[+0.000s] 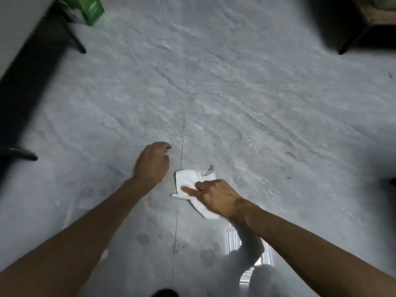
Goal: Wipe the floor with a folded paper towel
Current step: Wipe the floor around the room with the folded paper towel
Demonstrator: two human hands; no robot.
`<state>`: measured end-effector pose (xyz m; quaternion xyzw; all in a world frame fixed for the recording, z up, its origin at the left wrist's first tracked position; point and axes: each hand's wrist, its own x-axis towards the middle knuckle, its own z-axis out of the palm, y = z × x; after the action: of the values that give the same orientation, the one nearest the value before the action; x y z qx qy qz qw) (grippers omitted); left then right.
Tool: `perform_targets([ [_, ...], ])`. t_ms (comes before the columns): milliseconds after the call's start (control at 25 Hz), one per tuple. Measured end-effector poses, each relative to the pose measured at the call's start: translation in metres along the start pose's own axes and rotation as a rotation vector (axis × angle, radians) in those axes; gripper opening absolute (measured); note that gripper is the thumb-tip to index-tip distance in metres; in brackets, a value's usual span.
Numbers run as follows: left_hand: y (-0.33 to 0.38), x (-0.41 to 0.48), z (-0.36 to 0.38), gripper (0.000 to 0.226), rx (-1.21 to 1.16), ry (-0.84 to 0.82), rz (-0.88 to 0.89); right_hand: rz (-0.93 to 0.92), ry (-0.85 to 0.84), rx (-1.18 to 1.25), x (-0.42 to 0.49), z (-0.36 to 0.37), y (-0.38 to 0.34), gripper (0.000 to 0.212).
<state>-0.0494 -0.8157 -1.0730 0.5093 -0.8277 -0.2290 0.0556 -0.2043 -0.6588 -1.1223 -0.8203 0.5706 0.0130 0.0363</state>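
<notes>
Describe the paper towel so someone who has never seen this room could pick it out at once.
On the grey floor, find the thin dark seam up the middle. Lying over it and mostly to its right, the paper towel is held down by the right hand. It is the only white, crumpled sheet; the left hand holds nothing.

The right hand (214, 195) is covering the near-right part of the paper towel (186, 179), so the fold under it isn't showing. Just left of the towel, the left hand (152, 163) is curling its fingertips under, hiding them. Way up-left of the towel a green box (92, 9) is getting chopped by the top edge. Way up-right something wooden (377, 11), maybe a table, is blurring out in the corner. Below the towel a dark blob (166, 293) is poking in from the bottom edge, no clue what.
</notes>
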Motion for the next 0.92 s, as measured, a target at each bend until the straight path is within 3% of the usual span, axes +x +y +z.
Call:
perform_targets([
  [40, -0.023, -0.002, -0.012, 0.036, -0.012, 0.05, -0.097, 0.047, -0.02, -0.024, 0.008, -0.002, 0.019, 0.06],
  [160, -0.067, -0.017, -0.033, 0.037, -0.027, 0.106, -0.273, 0.567, -0.023, 0.023, 0.03, -0.012, 0.064, 0.062],
  [200, -0.077, -0.023, -0.035, 0.037, -0.027, 0.109, -0.289, 0.624, 0.005, 0.063, 0.046, -0.011, 0.059, 0.06],
  [320, -0.085, -0.033, -0.03, 0.037, -0.028, 0.097, -0.218, 0.343, -0.002, 0.109, 0.08, -0.008, 0.025, 0.053],
  [400, -0.076, -0.03, -0.022, 0.038, -0.015, 0.061, -0.125, 0.172, -0.039, 0.086, 0.077, -0.008, 0.038, 0.052],
  [440, -0.068, -0.027, -0.018, 0.039, -0.011, 0.036, -0.08, 0.17, -0.065, 0.07, 0.069, -0.008, 0.058, 0.052],
  [720, 0.012, -0.001, 0.028, 0.045, -0.025, -0.162, 0.107, 0.923, -0.053, 0.215, -0.103, -0.012, 0.205, 0.053],
  [920, 0.049, -0.002, 0.058, 0.043, 0.074, -0.169, 0.155, 1.033, 0.062, 0.197, -0.142, 0.013, 0.167, 0.051],
])
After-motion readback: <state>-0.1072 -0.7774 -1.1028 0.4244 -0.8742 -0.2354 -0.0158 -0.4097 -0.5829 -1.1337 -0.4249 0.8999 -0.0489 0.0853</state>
